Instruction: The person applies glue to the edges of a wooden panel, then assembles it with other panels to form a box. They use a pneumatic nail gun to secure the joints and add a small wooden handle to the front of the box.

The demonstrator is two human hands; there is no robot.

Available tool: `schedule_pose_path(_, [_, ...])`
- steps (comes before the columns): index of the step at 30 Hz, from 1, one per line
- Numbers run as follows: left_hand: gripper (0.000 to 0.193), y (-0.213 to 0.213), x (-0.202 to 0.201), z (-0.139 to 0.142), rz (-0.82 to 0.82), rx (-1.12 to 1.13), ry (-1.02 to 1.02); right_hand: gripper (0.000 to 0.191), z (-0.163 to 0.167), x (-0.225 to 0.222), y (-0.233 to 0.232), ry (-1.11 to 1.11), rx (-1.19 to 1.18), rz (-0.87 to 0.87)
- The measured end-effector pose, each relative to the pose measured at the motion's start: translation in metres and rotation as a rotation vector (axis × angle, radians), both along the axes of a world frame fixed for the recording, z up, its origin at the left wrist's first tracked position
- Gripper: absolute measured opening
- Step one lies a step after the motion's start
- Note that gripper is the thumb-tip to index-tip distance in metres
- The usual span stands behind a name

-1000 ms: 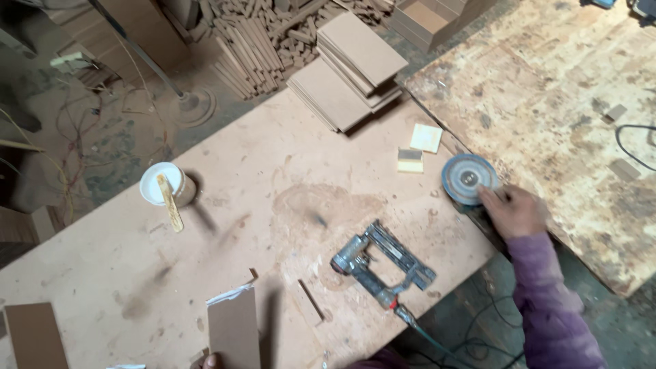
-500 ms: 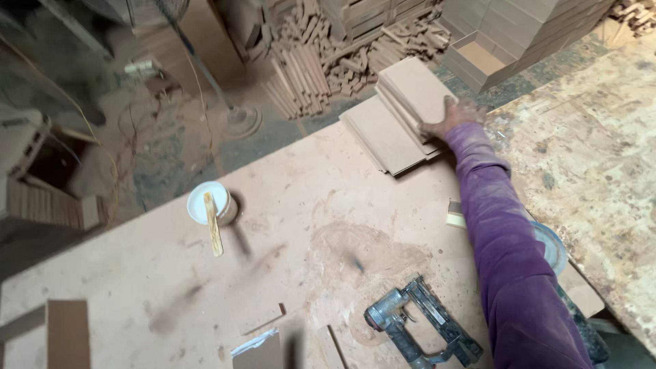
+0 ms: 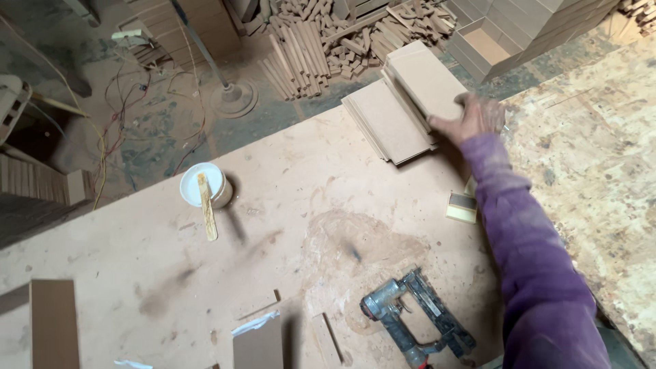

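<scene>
The right hand [image 3: 471, 117], stretched far out on its purple sleeve [image 3: 526, 253], now has its fingers closed over the near edge of the top board of the stack of thin boards [image 3: 400, 109]. A second ago it was on a grey disc at the tabletop's [image 3: 287, 225] edge; it has left that and gone to the boards. Well back toward the person lies the nail gun [image 3: 413, 318]; far left stands the white glue cup [image 3: 203, 184]. The left hand is out of sight.

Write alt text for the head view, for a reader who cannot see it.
A right hand in a purple sleeve grips the top board of a board stack on a dusty workbench. Nearer lie a nail gun and a glue cup with stick.
</scene>
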State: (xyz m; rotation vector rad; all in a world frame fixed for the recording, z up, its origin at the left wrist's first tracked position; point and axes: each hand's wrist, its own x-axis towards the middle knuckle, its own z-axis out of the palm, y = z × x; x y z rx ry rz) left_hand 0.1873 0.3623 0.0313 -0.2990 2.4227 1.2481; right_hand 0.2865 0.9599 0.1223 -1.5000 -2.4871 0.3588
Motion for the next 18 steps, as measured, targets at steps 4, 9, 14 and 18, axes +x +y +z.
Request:
schedule_pose_path(4, [0.029, -0.009, 0.016, 0.007, -0.019, 0.015, 0.014, 0.086, -0.025, 0.005, -0.081, 0.031, -0.062, 0.252])
schedule_pose_path(9, [0.028, -0.035, 0.011, -0.019, -0.057, 0.037, 0.057, 0.083, -0.067, -0.011, -0.181, -0.110, -0.119, 0.438])
schedule_pose_path(14, [0.028, -0.092, 0.024, -0.019, -0.150, 0.049, 0.156, 0.086, -0.065, -0.011, -0.224, 0.163, -0.450, 0.333])
schedule_pose_path(18, [0.027, -0.138, 0.033, -0.004, -0.363, 0.081, 0.424, 0.078, -0.058, 0.024, -0.268, 0.883, -1.174, 0.304])
